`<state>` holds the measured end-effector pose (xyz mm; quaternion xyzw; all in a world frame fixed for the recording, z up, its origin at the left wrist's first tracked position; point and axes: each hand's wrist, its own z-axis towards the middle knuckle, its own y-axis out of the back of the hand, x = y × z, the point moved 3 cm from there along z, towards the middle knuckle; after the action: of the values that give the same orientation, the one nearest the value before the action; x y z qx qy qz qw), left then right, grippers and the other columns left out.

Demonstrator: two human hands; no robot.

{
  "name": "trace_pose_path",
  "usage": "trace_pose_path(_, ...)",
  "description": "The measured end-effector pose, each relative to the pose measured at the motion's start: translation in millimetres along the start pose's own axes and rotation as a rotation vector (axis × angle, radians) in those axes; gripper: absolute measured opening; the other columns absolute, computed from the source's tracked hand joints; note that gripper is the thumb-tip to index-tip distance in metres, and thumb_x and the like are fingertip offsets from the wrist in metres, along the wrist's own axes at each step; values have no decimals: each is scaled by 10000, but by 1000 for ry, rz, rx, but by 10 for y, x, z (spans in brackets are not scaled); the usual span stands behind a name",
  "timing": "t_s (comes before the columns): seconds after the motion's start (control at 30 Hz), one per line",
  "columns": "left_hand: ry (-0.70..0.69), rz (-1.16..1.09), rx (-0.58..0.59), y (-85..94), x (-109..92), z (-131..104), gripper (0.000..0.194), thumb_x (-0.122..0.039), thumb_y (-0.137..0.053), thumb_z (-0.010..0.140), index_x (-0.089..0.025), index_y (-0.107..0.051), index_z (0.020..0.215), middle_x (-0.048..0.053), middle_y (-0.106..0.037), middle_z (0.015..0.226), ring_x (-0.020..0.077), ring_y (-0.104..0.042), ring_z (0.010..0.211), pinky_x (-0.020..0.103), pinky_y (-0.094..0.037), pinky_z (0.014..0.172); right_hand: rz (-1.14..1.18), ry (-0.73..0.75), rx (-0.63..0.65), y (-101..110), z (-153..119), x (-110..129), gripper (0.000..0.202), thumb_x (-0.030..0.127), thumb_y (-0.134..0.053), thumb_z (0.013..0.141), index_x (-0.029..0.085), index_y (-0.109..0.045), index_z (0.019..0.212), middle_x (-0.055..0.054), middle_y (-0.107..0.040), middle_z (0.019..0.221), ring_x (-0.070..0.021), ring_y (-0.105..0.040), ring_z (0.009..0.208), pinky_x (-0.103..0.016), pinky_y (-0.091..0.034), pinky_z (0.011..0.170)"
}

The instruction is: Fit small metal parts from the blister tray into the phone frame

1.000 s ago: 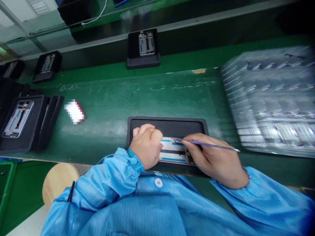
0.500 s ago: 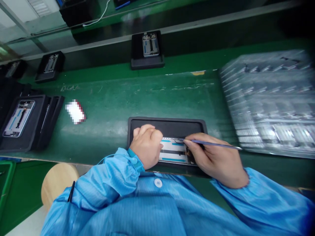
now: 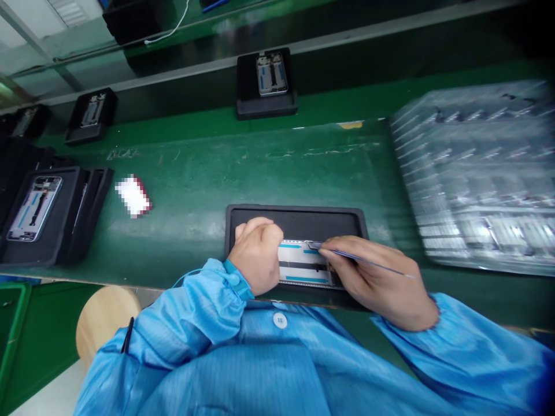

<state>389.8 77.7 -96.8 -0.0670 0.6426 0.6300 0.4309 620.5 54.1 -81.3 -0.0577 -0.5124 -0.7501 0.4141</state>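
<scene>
A smartphone frame (image 3: 303,271) with blue strips and a dark cable band lies in a black tray (image 3: 299,219) at the table's front edge. Over its left end, my left hand (image 3: 256,254) is closed, fingers curled and gripping the phone; that end is hidden under it. My right hand (image 3: 381,277) pinches a slim metal tool (image 3: 377,264), whose front end reaches the phone's upper edge near a blue strip. The tool's tail sticks out over the back of the hand. Where its tip touches cannot be made out.
At the right, clear plastic trays (image 3: 481,173) are stacked. Black trays with phones (image 3: 34,208) are piled at the left. More trayed phones stand along the back, including one phone (image 3: 272,74). A blurred white-and-red item (image 3: 133,196) lies left of centre; a wooden stool (image 3: 106,318) stands below.
The tool's front end has shifted slightly left and its tail has dipped in my right hand. My left hand stays on the phone. The view has shifted a little.
</scene>
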Motion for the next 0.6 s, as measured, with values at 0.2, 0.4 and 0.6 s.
trace_pose_path(0.2, -106, -47, -391, 207, 5, -84, 303, 5, -520, 936, -267, -529, 1068, 84, -771, 1124, 321, -701, 1324, 551, -567, 1144, 46, -86, -85, 210, -38, 30, 94, 198, -723, 1053, 283, -761, 1060, -33, -842, 1022, -228, -818, 841, -381, -687, 809)
trace_pose_path(0.4, 74, 84, -576, 674, 365, -360, 263, -44, -597, 959, -269, -472, 1013, 97, -683, 1187, 287, -687, 1186, 507, -575, 1075, -111, 153, 85, 418, -382, 87, 295, 245, -586, 1104, 293, -776, 1325, -115, -814, 1299, -280, -820, 1040, -462, -702, 878)
trace_pose_path(0.6, 135, 5, -450, 583, 479, -472, 297, -76, -677, 929, -278, -477, 1015, 78, -660, 1137, 273, -702, 1132, 440, -593, 1001, -253, 275, 309, -6, -425, 305, 233, 212, -633, 1075, 213, -792, 1245, -111, -817, 1174, -267, -784, 1005, -433, -671, 908)
